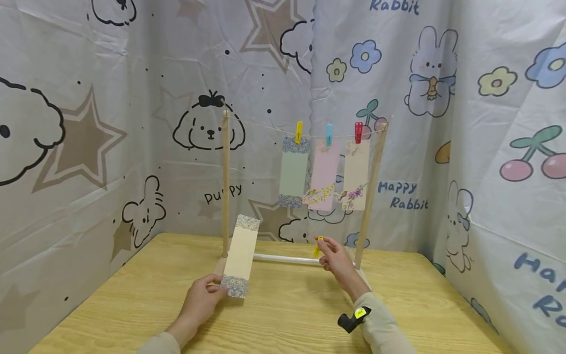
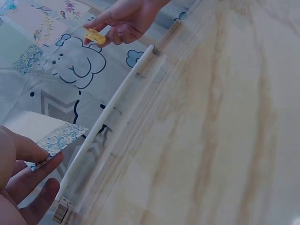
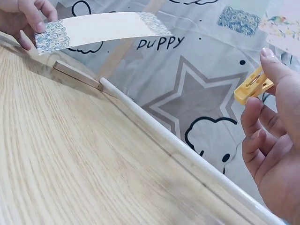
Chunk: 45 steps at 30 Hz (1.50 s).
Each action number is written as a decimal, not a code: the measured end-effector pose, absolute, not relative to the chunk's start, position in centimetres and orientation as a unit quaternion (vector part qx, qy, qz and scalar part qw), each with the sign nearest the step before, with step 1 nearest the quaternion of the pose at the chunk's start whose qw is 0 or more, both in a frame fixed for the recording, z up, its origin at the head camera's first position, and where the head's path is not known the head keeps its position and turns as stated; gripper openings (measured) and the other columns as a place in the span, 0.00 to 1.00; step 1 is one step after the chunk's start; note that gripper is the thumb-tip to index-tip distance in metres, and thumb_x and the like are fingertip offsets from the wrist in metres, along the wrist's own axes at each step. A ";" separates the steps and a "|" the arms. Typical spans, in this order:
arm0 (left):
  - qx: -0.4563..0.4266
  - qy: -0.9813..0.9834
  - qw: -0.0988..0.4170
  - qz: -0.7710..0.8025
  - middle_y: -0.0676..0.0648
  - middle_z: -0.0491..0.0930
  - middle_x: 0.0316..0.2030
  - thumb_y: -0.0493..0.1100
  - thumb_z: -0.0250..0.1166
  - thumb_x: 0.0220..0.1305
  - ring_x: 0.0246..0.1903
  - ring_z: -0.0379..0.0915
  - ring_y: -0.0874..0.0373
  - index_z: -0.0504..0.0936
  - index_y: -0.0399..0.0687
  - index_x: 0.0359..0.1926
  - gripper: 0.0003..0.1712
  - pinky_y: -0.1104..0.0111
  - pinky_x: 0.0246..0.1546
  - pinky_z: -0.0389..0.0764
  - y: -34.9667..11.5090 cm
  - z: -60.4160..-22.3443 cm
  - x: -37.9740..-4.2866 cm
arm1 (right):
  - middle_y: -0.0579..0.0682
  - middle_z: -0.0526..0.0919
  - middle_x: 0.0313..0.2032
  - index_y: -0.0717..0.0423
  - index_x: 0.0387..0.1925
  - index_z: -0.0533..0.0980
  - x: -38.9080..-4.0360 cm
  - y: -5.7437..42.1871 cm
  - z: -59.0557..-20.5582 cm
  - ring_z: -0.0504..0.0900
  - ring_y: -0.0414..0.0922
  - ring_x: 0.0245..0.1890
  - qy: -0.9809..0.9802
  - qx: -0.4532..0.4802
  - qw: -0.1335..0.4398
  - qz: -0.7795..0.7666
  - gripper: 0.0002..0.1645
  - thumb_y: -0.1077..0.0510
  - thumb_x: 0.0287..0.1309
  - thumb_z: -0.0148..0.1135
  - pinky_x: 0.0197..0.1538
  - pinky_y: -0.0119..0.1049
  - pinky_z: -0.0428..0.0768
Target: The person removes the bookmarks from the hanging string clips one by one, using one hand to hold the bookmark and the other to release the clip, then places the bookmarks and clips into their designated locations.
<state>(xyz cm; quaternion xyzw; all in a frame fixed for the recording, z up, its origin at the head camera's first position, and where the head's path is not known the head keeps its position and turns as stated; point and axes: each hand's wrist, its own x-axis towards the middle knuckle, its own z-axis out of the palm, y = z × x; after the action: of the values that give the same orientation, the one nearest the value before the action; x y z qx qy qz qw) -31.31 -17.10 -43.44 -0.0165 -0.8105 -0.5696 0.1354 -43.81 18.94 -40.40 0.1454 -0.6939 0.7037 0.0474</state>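
Note:
My left hand pinches the lower corner of a cream card with blue floral bands at both ends. The card is held up, slightly tilted, in front of the left wooden post. In the right wrist view the same card bends a little along its length. Between thumb and fingers, my right hand pinches a yellow clothespin, above the white bar. Three cards hang from a string: a green card, a pink card and a beige card.
Yellow, blue and red clothespins fasten the hanging cards to the string. A right wooden post holds its other end. The frame stands on a wood-grain table, with a printed curtain behind and at both sides.

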 end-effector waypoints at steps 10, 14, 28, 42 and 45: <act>-0.011 -0.826 0.127 -0.549 0.44 0.87 0.38 0.33 0.71 0.64 0.41 0.84 0.47 0.80 0.35 0.56 0.20 0.57 0.38 0.83 -17.3 -43.4 -30.5 | 0.54 0.79 0.46 0.58 0.63 0.77 -44.1 20.1 -41.8 0.74 0.40 0.25 -0.734 0.117 0.062 0.666 0.24 0.48 0.75 0.61 0.26 0.29 0.70; -0.008 -0.828 0.117 -0.549 0.44 0.87 0.39 0.34 0.71 0.64 0.41 0.84 0.48 0.80 0.36 0.56 0.19 0.57 0.39 0.83 -17.3 -43.3 -30.3 | 0.52 0.79 0.44 0.59 0.62 0.77 -44.1 20.2 -42.0 0.74 0.39 0.25 -0.739 0.100 0.072 0.663 0.23 0.50 0.75 0.61 0.26 0.28 0.70; 0.004 -0.835 0.106 -0.540 0.46 0.87 0.38 0.35 0.72 0.64 0.41 0.83 0.49 0.80 0.38 0.55 0.19 0.53 0.43 0.82 -17.3 -43.1 -29.7 | 0.53 0.80 0.44 0.61 0.63 0.77 -44.2 20.1 -42.7 0.74 0.40 0.25 -0.742 0.108 0.062 0.659 0.25 0.49 0.73 0.64 0.26 0.30 0.69; 0.011 -0.853 0.097 -0.513 0.45 0.87 0.39 0.37 0.72 0.61 0.42 0.83 0.46 0.80 0.38 0.53 0.19 0.49 0.42 0.82 -17.4 -43.3 -29.4 | 0.50 0.82 0.38 0.58 0.60 0.81 -44.0 20.6 -44.1 0.77 0.44 0.30 -0.849 0.131 0.149 0.491 0.24 0.48 0.70 0.68 0.34 0.35 0.75; 0.016 -0.857 0.094 -0.507 0.46 0.87 0.38 0.38 0.72 0.61 0.40 0.83 0.48 0.81 0.39 0.52 0.19 0.52 0.41 0.80 -17.4 -43.3 -29.2 | 0.48 0.82 0.37 0.57 0.59 0.82 -44.0 20.7 -44.3 0.78 0.43 0.33 -0.861 0.131 0.157 0.465 0.23 0.49 0.69 0.68 0.38 0.39 0.77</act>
<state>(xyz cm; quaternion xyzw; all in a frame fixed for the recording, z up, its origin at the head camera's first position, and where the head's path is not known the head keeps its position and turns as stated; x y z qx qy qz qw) -29.20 -17.41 -43.25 0.0164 -0.8568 -0.5068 0.0938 -44.00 20.72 -44.26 0.1312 -0.8612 0.4652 0.1569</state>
